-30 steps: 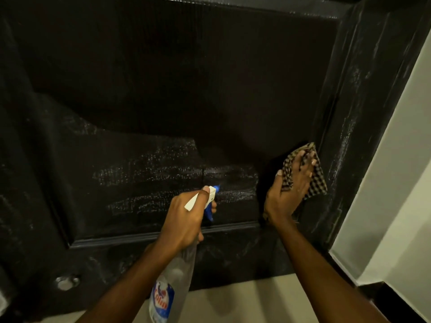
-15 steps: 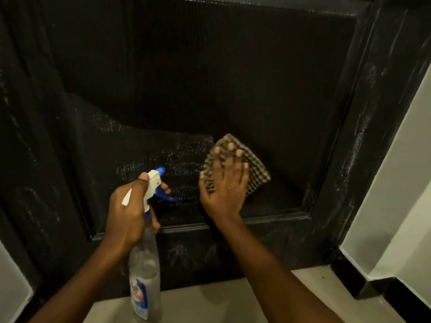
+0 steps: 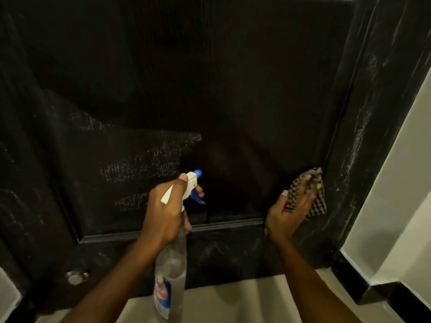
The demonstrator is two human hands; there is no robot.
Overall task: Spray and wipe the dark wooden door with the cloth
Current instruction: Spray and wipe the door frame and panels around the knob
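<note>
From the head view, the dark wooden door (image 3: 210,78) fills most of what you can see. It has a sunken panel with a raised frame around it. Shiny wet streaks (image 3: 149,164) show on the lower left part of the panel.

The left hand (image 3: 166,213) is wrapped around the neck of a clear spray bottle (image 3: 170,271). A finger rests on the blue trigger, and the white and blue nozzle points at the door. The bottle hangs down below the fist, with a blue and red label near its bottom.

The right hand (image 3: 289,213) is well apart from the left one. Its fingers lie flat on a brown checked cloth (image 3: 319,202) and press it against the door. The cloth sits in the lower right corner of the panel, right where the panel meets the frame.

Below the door is a pale floor (image 3: 221,299). A small round metal piece (image 3: 75,277) sits low on the door at the left. A light wall (image 3: 396,183) with a black strip (image 3: 363,290) along its bottom stands at the right.
</note>
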